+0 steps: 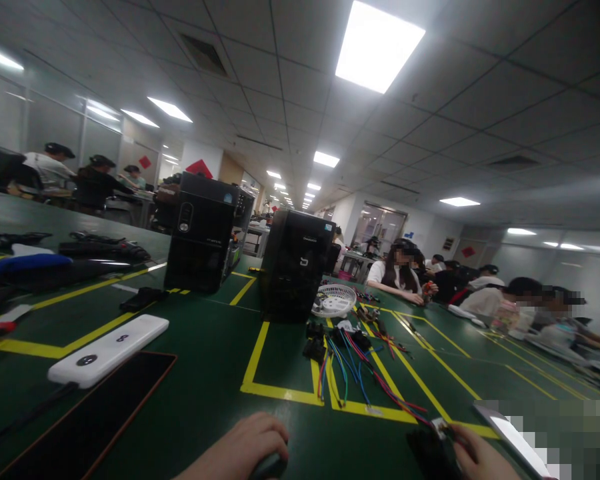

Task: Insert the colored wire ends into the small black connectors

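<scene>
Dark part [273, 465] under L hand [245, 443]

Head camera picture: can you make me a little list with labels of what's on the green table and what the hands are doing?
table: green top with yellow tape lines
left hand: curled over a small dark thing, hard to tell what
right hand: fingers on a black part
wires: colored wire bundle
computers: two black tower cases
other: white basket, white power bank
</scene>
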Motion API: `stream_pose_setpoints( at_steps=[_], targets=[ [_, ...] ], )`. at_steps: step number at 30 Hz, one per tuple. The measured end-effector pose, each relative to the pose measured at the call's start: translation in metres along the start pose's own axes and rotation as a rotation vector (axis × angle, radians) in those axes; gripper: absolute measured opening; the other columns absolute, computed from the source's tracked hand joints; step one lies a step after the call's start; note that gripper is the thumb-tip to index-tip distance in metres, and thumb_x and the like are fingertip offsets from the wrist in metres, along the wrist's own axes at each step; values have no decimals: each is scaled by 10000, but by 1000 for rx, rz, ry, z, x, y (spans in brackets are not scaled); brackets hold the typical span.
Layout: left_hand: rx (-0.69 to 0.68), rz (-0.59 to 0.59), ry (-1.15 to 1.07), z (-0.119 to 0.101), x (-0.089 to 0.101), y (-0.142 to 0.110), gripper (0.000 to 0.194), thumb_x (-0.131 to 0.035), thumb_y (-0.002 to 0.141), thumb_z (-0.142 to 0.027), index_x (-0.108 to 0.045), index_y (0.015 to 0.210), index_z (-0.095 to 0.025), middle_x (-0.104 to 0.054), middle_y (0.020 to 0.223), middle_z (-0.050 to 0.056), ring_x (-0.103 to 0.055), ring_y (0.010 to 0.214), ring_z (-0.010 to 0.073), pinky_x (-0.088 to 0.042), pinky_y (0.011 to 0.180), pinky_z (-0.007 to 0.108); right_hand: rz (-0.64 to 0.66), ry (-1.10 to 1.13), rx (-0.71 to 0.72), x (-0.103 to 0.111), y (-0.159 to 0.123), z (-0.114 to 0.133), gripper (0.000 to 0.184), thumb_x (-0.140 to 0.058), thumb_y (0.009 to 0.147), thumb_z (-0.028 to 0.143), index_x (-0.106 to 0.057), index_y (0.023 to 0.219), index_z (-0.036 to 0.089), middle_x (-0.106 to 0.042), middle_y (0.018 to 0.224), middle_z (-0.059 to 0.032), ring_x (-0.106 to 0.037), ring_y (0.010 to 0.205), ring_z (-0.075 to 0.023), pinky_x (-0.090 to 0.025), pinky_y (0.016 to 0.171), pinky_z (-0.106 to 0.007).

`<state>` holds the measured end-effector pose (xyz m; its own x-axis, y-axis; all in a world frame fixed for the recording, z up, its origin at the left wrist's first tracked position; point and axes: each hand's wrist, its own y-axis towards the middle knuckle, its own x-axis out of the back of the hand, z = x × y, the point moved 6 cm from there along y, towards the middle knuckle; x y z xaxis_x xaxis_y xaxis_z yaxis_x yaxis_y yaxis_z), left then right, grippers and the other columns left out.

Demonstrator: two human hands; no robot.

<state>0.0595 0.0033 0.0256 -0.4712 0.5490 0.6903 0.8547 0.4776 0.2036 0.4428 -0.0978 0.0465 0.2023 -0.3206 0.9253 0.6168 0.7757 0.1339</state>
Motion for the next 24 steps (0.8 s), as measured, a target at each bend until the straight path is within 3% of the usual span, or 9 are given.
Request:
stream_pose_setpoints(
  at_steps=[5,11,17,24],
  targets=[
    [15,-3,-2,1,0,1,251,-653,809,-155,-632,1034,-265,-590,1210,19,-518,1120,232,-385,971,327,41,-12,14,-6,2,2,466,-340,825,194,-645,1123,5,-675,1130,-170,-663,1018,-240,-479,869,-281],
    [30,11,-3,0,0,2,254,-642,821,-160,-626,1048,-274,-583,1222,14,-516,1125,231,-384,972,328,-23,56,38,-2,1,0,332,-475,744,238,-734,947,194,-736,1004,-56,-688,958,-237,-498,833,-269],
    [19,-3,-23,2,-1,2,240,-645,810,-177,-631,1028,-278,-590,1209,11,-514,1119,231,-383,973,330,-11,98,14,5,-1,7,408,-433,730,279,-730,961,122,-724,1020,-109,-683,970,-249,-496,845,-290],
    [33,-14,-3,5,-3,0,277,-644,798,-143,-627,1037,-282,-579,1222,2,-499,1139,243,-368,987,348,18,115,21,-5,5,-4,460,-386,705,310,-732,946,126,-740,975,-101,-691,934,-252,-501,811,-293]
  ],
)
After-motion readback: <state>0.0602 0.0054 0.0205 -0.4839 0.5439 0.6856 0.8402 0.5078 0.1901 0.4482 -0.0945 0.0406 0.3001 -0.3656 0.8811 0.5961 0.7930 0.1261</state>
